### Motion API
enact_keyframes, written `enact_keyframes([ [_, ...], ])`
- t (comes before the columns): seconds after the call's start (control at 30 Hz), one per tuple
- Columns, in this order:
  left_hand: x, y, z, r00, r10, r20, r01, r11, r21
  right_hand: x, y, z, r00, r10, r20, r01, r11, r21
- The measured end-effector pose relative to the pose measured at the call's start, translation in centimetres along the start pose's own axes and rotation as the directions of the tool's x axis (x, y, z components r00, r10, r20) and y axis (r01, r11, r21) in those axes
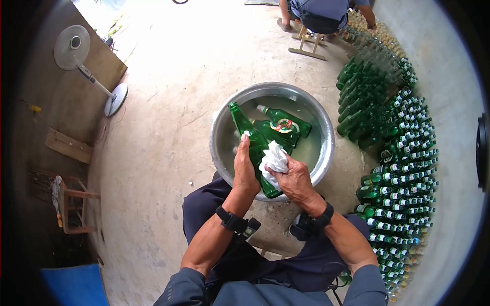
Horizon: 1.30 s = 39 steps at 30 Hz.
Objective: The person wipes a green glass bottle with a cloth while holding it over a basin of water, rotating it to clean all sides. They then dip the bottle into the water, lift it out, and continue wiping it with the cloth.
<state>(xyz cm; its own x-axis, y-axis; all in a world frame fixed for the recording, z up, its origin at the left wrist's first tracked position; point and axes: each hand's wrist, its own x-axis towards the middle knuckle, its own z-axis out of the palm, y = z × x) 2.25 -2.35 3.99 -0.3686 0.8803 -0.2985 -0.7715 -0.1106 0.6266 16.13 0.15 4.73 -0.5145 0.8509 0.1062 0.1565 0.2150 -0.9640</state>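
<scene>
A green glass bottle lies tilted over the near part of a metal basin, its neck toward the upper left. My left hand is wrapped around its left side, with a bit of white at the fingertips. My right hand grips a crumpled white cloth and presses it on the bottle's body. Behind them, more green bottles lie in cloudy water, one with a red and white label.
Many green bottles stand in rows along the right wall. Another person sits on a wooden stool at the top. A white fan is at the upper left, a wooden stool at the left, and a blue panel at the bottom left.
</scene>
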Motion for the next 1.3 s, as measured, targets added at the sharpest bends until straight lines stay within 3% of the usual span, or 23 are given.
enact_keyframes([
  [0.07,0.5,-0.5,-0.7,0.999,-0.003,0.042,0.003,1.000,-0.005,0.3,0.6,0.5,0.997,-0.059,-0.057,0.059,0.998,0.007],
  [0.13,0.5,-0.3,-0.3,1.000,-0.002,-0.008,0.002,1.000,-0.028,1.0,0.2,0.2,0.999,0.009,-0.035,-0.016,0.978,-0.207],
  [0.17,0.2,-0.3,0.0,0.998,-0.003,-0.055,0.004,1.000,0.006,1.5,1.8,0.7,0.996,0.037,-0.083,-0.046,0.993,-0.108],
  [0.33,0.4,-1.0,-1.2,0.992,-0.123,0.029,0.123,0.992,-0.004,1.6,2.0,0.4,0.987,0.092,-0.135,-0.100,0.994,-0.053],
  [0.4,0.3,-1.4,-1.1,0.992,-0.128,-0.012,0.128,0.988,0.087,1.0,1.9,-0.4,0.981,0.181,-0.072,-0.191,0.969,-0.156],
  [0.47,0.1,-1.3,-1.1,0.994,-0.112,-0.003,0.111,0.990,0.084,-0.1,2.0,-1.0,0.984,0.179,-0.008,-0.179,0.981,-0.080],
  [0.53,0.3,-0.9,-1.3,0.988,-0.125,0.089,0.116,0.988,0.098,-1.1,1.2,-1.6,0.980,0.046,0.194,-0.079,0.983,0.168],
  [0.57,0.2,-1.0,-1.3,0.989,-0.139,0.058,0.136,0.989,0.057,-1.6,0.5,-2.1,0.974,0.038,0.225,-0.041,0.999,0.008],
  [0.67,-0.4,-1.2,-1.0,0.983,-0.172,0.068,0.172,0.985,0.002,-1.8,1.3,-2.2,0.964,0.082,0.252,-0.064,0.995,-0.080],
  [0.73,-0.2,-2.2,-1.6,0.986,-0.149,0.079,0.148,0.989,0.024,-1.6,0.2,-2.0,0.978,0.053,0.200,-0.039,0.997,-0.071],
  [0.8,-0.2,-2.7,-2.1,0.990,-0.128,0.054,0.126,0.991,0.043,-1.0,0.0,-1.6,0.985,0.125,0.120,-0.120,0.992,-0.051],
  [0.83,-0.2,-2.9,-2.1,0.990,-0.129,-0.051,0.132,0.989,0.065,-0.5,0.9,-1.0,0.996,0.084,0.041,-0.080,0.991,-0.104],
  [0.87,-0.4,-2.9,-2.3,0.990,-0.126,-0.065,0.134,0.981,0.139,0.1,1.1,-0.8,0.988,0.154,0.030,-0.153,0.988,-0.037],
  [0.97,0.1,-2.8,-2.7,0.990,-0.140,-0.017,0.141,0.984,0.111,1.6,1.8,-0.7,0.989,0.139,0.050,-0.136,0.989,-0.064],
  [1.03,0.0,-2.4,-2.4,0.985,-0.167,-0.034,0.170,0.975,0.143,2.4,1.9,-0.5,0.966,0.257,-0.032,-0.255,0.921,-0.293],
  [1.07,0.3,-2.8,-2.8,0.989,-0.146,-0.022,0.148,0.969,0.199,3.2,6.5,0.2,0.981,0.190,-0.050,-0.188,0.839,-0.510],
  [1.13,0.2,-2.6,-2.7,0.985,-0.162,-0.052,0.169,0.962,0.215,2.7,7.3,-0.1,0.995,-0.092,0.035,0.090,0.713,-0.695],
  [1.17,0.2,-2.4,-2.6,0.986,-0.160,-0.051,0.167,0.963,0.210,2.4,7.6,-0.5,0.995,-0.093,0.038,0.093,0.710,-0.698],
  [1.23,0.1,-1.6,-2.0,0.983,-0.174,-0.059,0.183,0.947,0.265,1.8,6.9,-1.0,0.971,-0.126,0.203,0.239,0.497,-0.834],
  [1.27,0.1,-1.4,-1.9,0.984,-0.171,-0.054,0.179,0.948,0.263,1.1,6.4,-1.1,0.971,-0.130,0.203,0.240,0.493,-0.836],
  [1.3,0.2,-1.3,-1.7,0.984,-0.177,-0.010,0.175,0.966,0.191,0.2,3.9,-1.4,0.991,0.097,0.089,-0.042,0.876,-0.481],
])
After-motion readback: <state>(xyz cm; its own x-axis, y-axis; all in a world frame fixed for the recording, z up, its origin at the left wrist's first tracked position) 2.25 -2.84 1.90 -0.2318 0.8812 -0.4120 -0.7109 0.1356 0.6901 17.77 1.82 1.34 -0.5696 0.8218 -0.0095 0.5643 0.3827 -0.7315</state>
